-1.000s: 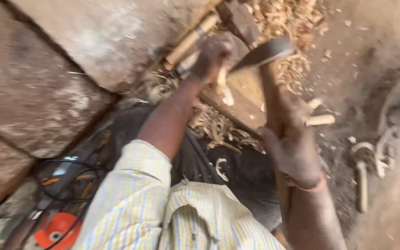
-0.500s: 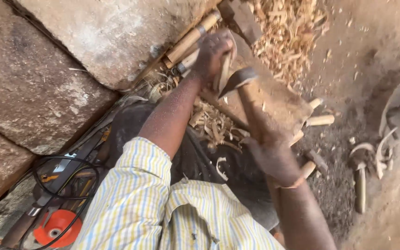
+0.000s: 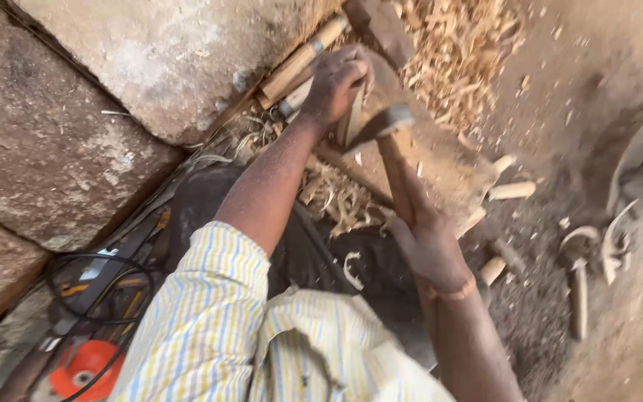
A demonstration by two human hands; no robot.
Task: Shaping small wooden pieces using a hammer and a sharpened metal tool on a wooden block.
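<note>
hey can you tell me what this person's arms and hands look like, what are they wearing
Both hands are bare, without gloves. The left hand comes from a rolled-up sleeve of a shirt with yellow and pale blue stripes on white. The right hand has a thin reddish band at the wrist; its forearm is bare. Both arms look dusty.

Between my left fingers [image 3: 351,74] I see a pale, raw wooden piece [image 3: 351,119], matt and rough-cut. Just below them the adze head [image 3: 382,123] looks like dull grey metal on a smooth, worn wooden handle [image 3: 400,179]. Beyond my fingertips, dry curly wood shavings [image 3: 455,52] lie against rough, dusty stone [image 3: 158,59].
</note>
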